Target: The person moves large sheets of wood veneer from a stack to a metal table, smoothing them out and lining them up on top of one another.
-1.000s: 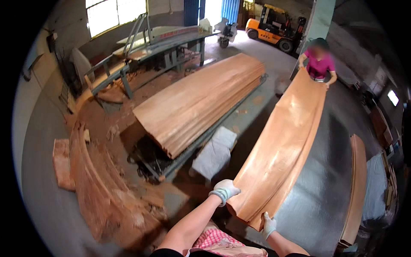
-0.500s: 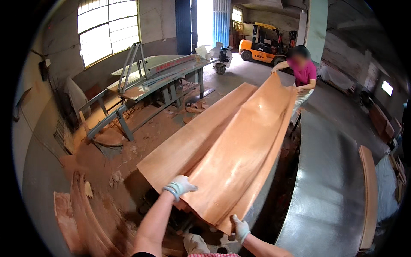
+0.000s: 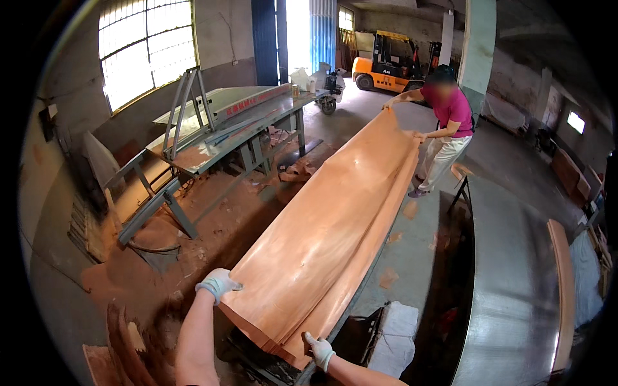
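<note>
A long, reddish-brown wood veneer sheet (image 3: 315,238) stretches from me toward the far side, rippled and slightly bowed. My left hand (image 3: 219,284), in a pale glove, is closed on its near left corner. Low at the near right corner, my right hand (image 3: 318,350), gloved too, pinches the edge with the thumb on top. More veneer layers show along the sheet's right edge. A co-worker (image 3: 450,112) in a magenta top and light trousers grips the far end with both hands.
On the right stands a long metal-topped table (image 3: 515,276) with a narrow wood strip (image 3: 561,289) along its side. A saw bench (image 3: 219,141) is at the left, scraps on the floor around it. A white wrapped bundle (image 3: 394,334) lies near my right arm; a forklift (image 3: 386,67) is far back.
The veneer sheet has shifted left with my hands and the co-worker's, and now covers the sheet that showed beside it. The white bundle has come into view.
</note>
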Demonstrator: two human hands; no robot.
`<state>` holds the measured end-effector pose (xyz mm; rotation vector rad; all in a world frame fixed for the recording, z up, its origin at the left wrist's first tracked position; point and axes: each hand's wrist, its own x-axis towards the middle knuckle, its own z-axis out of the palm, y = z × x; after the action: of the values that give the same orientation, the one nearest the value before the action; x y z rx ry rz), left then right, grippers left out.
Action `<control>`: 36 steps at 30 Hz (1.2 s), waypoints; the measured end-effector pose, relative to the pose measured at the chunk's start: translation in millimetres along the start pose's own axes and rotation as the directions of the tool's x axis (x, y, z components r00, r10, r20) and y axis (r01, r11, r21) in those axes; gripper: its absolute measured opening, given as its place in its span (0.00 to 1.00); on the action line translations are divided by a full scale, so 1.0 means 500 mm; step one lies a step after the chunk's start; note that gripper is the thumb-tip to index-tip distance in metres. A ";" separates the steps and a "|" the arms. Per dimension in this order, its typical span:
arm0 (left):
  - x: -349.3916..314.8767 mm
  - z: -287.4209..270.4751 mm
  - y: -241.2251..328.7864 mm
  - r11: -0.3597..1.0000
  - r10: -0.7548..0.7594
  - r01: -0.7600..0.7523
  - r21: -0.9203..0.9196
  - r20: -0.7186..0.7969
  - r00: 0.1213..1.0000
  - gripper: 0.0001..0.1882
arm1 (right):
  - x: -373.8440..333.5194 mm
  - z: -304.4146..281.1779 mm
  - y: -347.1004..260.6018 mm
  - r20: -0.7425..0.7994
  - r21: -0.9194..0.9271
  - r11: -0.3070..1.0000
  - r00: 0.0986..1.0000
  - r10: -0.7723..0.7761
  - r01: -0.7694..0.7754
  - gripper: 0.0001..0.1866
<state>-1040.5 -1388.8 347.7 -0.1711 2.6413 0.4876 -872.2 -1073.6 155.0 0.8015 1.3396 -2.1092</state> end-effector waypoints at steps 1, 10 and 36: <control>0.026 0.023 -0.014 0.998 -0.036 0.039 0.047 -0.077 0.996 0.28 | 0.031 0.006 0.002 -0.036 -0.025 0.999 0.999 0.025 -0.026 0.19; 0.073 0.411 -0.097 0.948 -0.050 0.109 0.299 -0.201 0.978 0.47 | 0.050 -0.278 0.032 0.005 -0.099 0.947 0.951 0.308 -0.306 0.16; -0.246 0.755 -0.102 0.776 -0.557 0.628 -0.055 0.407 0.724 0.31 | -0.298 -0.328 0.132 0.195 -0.773 0.570 0.959 -0.205 0.279 0.20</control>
<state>-767.8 -1293.3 70.7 -0.8767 2.0028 0.4819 -689.6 -932.3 164.7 0.1290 2.1829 -1.3906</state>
